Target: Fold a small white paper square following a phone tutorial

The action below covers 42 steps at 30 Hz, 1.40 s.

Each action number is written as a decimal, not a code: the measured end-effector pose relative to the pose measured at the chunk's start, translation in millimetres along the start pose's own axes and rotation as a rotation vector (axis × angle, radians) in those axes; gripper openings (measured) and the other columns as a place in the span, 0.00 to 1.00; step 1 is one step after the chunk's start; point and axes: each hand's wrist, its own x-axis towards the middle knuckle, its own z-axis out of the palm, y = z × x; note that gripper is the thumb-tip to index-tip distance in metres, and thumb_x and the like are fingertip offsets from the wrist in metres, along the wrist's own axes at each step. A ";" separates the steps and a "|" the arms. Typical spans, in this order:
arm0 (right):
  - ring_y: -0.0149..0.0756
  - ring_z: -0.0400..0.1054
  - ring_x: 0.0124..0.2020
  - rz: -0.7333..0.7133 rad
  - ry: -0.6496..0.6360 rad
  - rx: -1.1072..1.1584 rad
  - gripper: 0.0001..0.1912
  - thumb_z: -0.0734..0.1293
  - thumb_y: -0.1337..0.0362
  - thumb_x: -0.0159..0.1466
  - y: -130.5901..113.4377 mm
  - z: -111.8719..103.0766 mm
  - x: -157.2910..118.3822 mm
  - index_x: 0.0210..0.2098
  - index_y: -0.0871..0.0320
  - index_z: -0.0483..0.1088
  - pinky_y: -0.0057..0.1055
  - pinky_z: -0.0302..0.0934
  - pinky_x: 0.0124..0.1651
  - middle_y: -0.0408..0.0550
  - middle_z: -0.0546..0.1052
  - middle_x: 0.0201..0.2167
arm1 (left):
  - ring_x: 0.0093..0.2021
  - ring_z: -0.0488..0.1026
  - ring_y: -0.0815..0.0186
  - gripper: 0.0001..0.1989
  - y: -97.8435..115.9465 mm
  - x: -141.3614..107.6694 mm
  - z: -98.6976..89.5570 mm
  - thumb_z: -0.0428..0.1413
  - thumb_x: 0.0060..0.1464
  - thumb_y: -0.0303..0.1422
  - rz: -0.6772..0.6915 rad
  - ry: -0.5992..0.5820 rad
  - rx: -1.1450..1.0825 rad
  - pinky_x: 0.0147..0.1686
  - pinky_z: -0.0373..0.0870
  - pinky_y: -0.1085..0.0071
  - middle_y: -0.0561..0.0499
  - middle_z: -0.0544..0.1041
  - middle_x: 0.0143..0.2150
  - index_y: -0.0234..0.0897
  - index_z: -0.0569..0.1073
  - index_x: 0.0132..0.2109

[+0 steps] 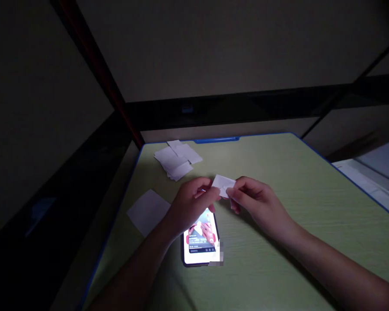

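Observation:
A small folded piece of white paper is held up between my two hands, above the table. My left hand pinches its left side, thumb on the near face. On the right side, my right hand grips the same paper between thumb and fingers. Below my left hand lies a lit smartphone, its screen showing a picture of hands with a white thing. The phone's upper part is partly hidden by my left hand. A flat white sheet of paper lies to the left, partly covered by my left forearm.
Several white paper pieces lie overlapping near the table's far left. The pale green table has a blue edge, with a blue strip at the back. Dark walls stand behind and to the left; a whitish surface is at the right.

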 end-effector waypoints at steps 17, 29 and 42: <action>0.27 0.54 0.21 -0.010 -0.105 -0.026 0.12 0.65 0.63 0.58 -2.6 -5.5 0.4 0.21 0.57 0.60 0.26 0.47 0.23 0.37 0.63 0.18 | 0.29 0.71 0.70 0.10 -7.7 0.6 2.6 0.55 0.51 0.33 0.078 0.044 -0.010 0.28 0.67 0.75 0.52 0.74 0.29 0.32 0.71 0.40; 0.28 0.63 0.22 -0.058 -0.050 -0.020 0.07 0.66 0.63 0.59 -9.2 -5.5 1.1 0.29 0.60 0.65 0.28 0.57 0.26 0.42 0.70 0.21 | 0.27 0.65 0.72 0.02 -5.6 -1.3 4.8 0.54 0.49 0.29 0.089 -0.024 0.143 0.27 0.61 0.76 0.56 0.70 0.25 0.34 0.69 0.31; 0.31 0.67 0.34 -0.446 -0.105 -0.375 0.15 0.67 0.73 0.58 -8.8 -9.4 -5.1 0.44 0.56 0.67 0.30 0.63 0.37 0.44 0.73 0.33 | 0.21 0.69 0.73 0.05 -11.7 4.9 3.4 0.54 0.49 0.32 0.000 0.097 -0.051 0.22 0.65 0.77 0.56 0.72 0.23 0.34 0.71 0.31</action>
